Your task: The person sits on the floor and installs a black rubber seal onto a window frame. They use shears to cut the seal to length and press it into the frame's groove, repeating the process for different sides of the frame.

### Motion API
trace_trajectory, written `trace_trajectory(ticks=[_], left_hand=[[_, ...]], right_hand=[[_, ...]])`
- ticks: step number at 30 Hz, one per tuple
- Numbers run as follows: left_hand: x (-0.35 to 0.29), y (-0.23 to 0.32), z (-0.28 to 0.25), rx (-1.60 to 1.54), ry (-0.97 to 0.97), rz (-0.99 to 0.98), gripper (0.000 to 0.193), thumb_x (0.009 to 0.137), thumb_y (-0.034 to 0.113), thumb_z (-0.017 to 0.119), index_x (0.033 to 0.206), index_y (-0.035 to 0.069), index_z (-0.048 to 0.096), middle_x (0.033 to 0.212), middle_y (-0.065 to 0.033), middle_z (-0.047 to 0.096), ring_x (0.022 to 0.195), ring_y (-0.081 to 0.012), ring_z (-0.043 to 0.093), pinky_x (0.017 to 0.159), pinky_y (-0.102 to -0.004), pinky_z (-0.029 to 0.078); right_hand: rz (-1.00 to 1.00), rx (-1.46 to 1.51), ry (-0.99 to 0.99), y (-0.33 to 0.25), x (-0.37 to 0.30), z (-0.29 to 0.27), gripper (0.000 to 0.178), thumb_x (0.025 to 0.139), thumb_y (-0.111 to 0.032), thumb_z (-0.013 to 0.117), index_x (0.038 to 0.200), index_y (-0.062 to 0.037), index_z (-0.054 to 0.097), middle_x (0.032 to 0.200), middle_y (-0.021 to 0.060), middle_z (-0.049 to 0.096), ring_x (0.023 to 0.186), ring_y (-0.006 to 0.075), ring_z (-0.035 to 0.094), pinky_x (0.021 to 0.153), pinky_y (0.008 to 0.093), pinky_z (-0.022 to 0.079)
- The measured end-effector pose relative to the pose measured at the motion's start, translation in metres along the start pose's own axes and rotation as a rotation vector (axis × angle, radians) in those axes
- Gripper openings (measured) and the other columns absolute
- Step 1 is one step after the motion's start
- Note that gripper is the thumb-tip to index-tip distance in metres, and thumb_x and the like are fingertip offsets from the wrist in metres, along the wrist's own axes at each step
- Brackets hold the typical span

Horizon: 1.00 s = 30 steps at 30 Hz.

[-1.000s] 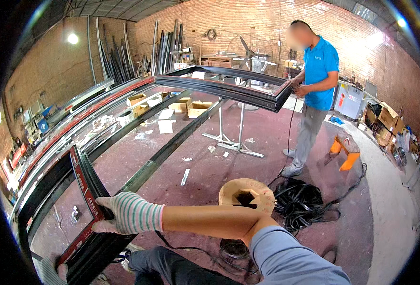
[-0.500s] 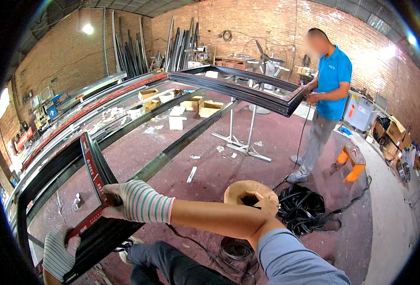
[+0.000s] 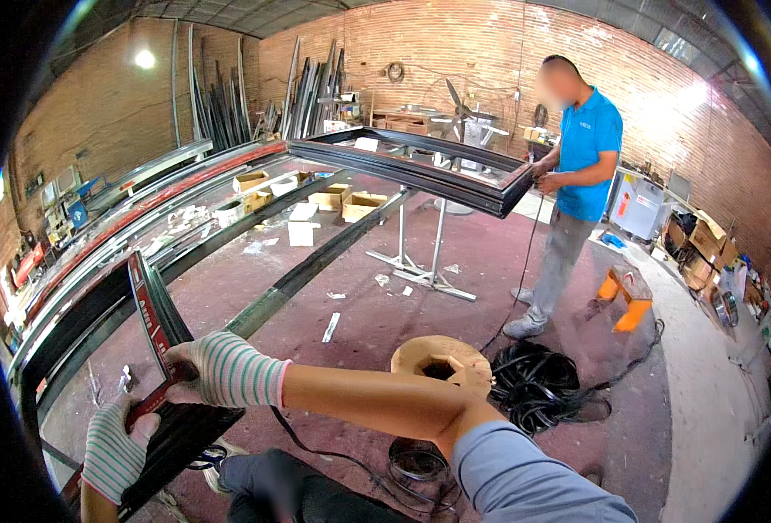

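A black metal window frame [image 3: 207,427] with a red-and-white film strip along its inner edge lies at lower left. My right hand [image 3: 224,370], in a white glove with green stripes, is closed at the frame's inner corner, fingertips pressed on the red strip. Just nearer to me, my left hand [image 3: 115,444], in a matching glove, grips the frame's edge with its thumb over the red strip. Whether a thin strip lies under the fingers is hidden. A black rubber strip [image 3: 316,458] comes out below my right forearm and runs down to a loose coil [image 3: 422,462].
Across the room a person in a blue shirt [image 3: 590,139] handles another black frame [image 3: 420,174] on a metal stand. A cardboard reel [image 3: 442,362] and a black strip heap [image 3: 538,383] lie right of my arm. Beyond is an orange-legged stool [image 3: 625,296]. Long rails [image 3: 324,253] cross the middle.
My left hand has slid along the frame edge, closer to my right hand. My right hand stays at the corner. The whole view has shifted slightly.
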<state>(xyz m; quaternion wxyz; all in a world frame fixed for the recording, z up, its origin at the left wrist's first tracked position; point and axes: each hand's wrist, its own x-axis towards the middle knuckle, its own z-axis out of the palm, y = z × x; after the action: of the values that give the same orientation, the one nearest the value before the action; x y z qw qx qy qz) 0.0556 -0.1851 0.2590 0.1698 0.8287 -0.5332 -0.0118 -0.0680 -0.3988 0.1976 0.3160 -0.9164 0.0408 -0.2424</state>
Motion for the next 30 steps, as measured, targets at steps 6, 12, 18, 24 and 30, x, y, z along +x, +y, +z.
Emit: trace_trajectory(ticks=[6, 12, 18, 24, 30], left_hand=[[-0.008, 0.01, -0.01, 0.006, -0.068, -0.13, 0.044, 0.094, 0.027, 0.066, 0.12, -0.009, 0.064, 0.112, -0.0309, 0.069, 0.108, -0.0429, 0.067, 0.098, -0.0452, 0.051], [0.017, -0.012, 0.018, -0.072, 0.012, 0.198, 0.031, 0.094, 0.025, 0.068, 0.114, 0.002, 0.069, 0.102, -0.0236, 0.071, 0.096, -0.0367, 0.071, 0.084, -0.0436, 0.056], [0.017, -0.03, 0.02, -0.018, -0.001, 0.159, 0.039, 0.097, 0.039, 0.063, 0.111, 0.004, 0.07, 0.096, -0.027, 0.069, 0.094, -0.0444, 0.068, 0.084, -0.0472, 0.054], [0.016, -0.033, 0.013, -0.052, -0.054, 0.104, 0.049, 0.097, 0.047, 0.063, 0.119, 0.004, 0.07, 0.098, -0.0266, 0.071, 0.098, -0.0424, 0.07, 0.087, -0.0449, 0.055], [-0.022, -0.077, -0.003, -0.08, -0.027, -0.004, 0.041, 0.097, 0.036, 0.068, 0.12, 0.003, 0.069, 0.097, -0.0199, 0.073, 0.095, -0.0259, 0.071, 0.091, -0.037, 0.053]], right_hand=[[0.038, -0.071, -0.093, -0.024, 0.006, -0.013, 0.052, 0.087, -0.048, 0.074, 0.114, -0.0041, 0.07, 0.1, 0.0223, 0.073, 0.096, 0.0411, 0.071, 0.085, 0.0447, 0.055], [-0.061, -0.121, -0.087, -0.017, 0.007, -0.008, 0.04, 0.09, -0.038, 0.074, 0.114, -0.0057, 0.071, 0.104, 0.0235, 0.072, 0.099, 0.0399, 0.071, 0.085, 0.044, 0.056], [-0.009, -0.007, -0.04, -0.007, 0.014, 0.018, 0.042, 0.095, -0.041, 0.068, 0.121, -0.009, 0.072, 0.091, 0.0201, 0.074, 0.083, 0.0341, 0.073, 0.078, 0.0393, 0.058], [-0.13, 0.179, -0.009, 0.006, 0.009, 0.02, 0.035, 0.103, -0.018, 0.063, 0.132, 0.0017, 0.064, 0.098, 0.0064, 0.074, 0.086, 0.0112, 0.063, 0.081, 0.0295, 0.054], [0.056, 0.228, -0.048, -0.008, 0.0, 0.012, 0.036, 0.101, -0.019, 0.066, 0.132, 0.0003, 0.065, 0.089, 0.0016, 0.068, 0.08, 0.0082, 0.057, 0.075, 0.0257, 0.052]])
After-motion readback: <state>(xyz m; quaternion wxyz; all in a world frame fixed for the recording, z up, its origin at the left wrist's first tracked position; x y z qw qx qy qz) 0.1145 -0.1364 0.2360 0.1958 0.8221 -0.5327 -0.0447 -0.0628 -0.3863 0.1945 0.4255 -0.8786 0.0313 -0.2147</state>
